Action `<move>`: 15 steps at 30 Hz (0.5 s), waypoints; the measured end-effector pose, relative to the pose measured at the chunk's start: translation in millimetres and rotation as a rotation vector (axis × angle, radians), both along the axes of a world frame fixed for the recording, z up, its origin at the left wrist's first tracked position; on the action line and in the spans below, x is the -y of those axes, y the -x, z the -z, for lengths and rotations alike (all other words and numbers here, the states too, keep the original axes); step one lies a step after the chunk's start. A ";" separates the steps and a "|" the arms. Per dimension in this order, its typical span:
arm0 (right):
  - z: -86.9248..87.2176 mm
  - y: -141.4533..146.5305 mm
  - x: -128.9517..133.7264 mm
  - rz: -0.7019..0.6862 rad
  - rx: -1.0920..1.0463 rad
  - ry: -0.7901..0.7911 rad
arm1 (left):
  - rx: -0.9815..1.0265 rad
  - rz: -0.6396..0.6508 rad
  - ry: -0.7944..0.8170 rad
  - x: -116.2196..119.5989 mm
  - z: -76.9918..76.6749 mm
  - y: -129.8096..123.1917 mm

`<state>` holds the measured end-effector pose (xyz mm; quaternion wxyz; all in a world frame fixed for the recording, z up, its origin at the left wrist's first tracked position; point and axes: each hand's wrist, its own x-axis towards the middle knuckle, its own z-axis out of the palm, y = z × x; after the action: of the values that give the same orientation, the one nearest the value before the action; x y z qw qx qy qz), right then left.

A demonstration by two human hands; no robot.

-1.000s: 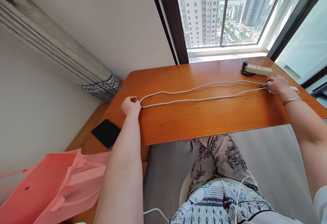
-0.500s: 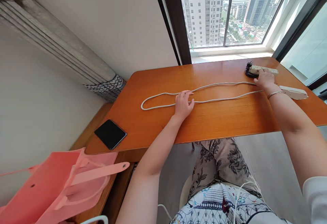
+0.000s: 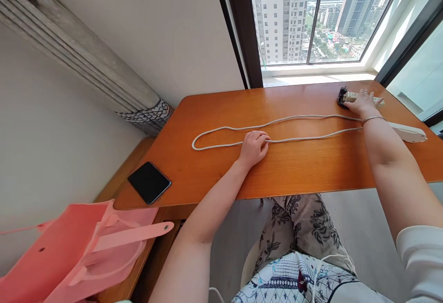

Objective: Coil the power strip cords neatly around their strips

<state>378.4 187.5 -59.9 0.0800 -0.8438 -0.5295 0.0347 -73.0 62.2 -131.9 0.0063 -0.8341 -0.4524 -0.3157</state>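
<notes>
Our left hand [image 3: 254, 148] has moved in from the looped end of the white cord [image 3: 304, 116], where it rested one second earlier, to the middle of the cord's near strand, while our right hand [image 3: 363, 103] has shifted from the cord's bundled end to the cream power strip [image 3: 380, 102] behind it. Our left fingers curl down over the strand, though we cannot tell whether they grip it. Our right fingers spread wide across the cream strip, contact uncertain, a thin bracelet [image 3: 373, 119] at the wrist. Beside the strip's left end sits a black plug and coiled lead [image 3: 342, 95]. Under and beyond our right forearm lies a long white block [image 3: 410, 133], partly hidden. Between our hands and to their left, the cord stretches in a long, narrow loop on the brown wooden surface [image 3: 294, 169]. Farther left, a dark-screened tablet [image 3: 149, 182] lies flat near the edge, above an open pink bag [image 3: 69, 243]. Below the surface show our floral trousers [image 3: 308, 220]; past its far edge, a window [image 3: 284, 21] looks onto high-rise buildings, with a gathered curtain [image 3: 134, 104] hanging to the left.
</notes>
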 end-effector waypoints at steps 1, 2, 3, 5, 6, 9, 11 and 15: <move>-1.4 1.6 0.0 0.009 0.008 0.029 | 0.003 0.004 0.002 -0.2 0.1 0.2; -3.0 3.1 0.0 0.014 0.023 0.055 | 0.005 0.008 0.005 -0.4 0.1 0.3; -4.8 4.3 -0.1 0.015 0.044 0.075 | 0.007 0.012 0.011 -0.5 -0.1 0.5; -8.7 6.2 -0.8 0.029 0.093 0.107 | 0.009 0.022 0.032 -0.8 -0.6 0.9; -10.7 6.7 -1.3 0.038 0.111 0.118 | 0.010 0.027 0.044 -0.9 -1.0 1.0; -15.4 5.1 -2.7 0.029 0.115 0.135 | 0.014 0.043 0.067 -0.8 -2.0 1.0; -16.4 0.9 -2.8 -0.014 0.087 0.136 | 0.013 0.055 0.071 -0.4 -2.2 0.7; -12.4 -12.8 -3.3 -0.074 0.081 0.092 | 0.004 0.084 0.067 0.2 -1.1 0.2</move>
<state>391.2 190.8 -47.5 0.0181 -0.8272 -0.5610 0.0278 -73.2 62.1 -130.8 -0.0358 -0.8515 -0.4273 -0.3019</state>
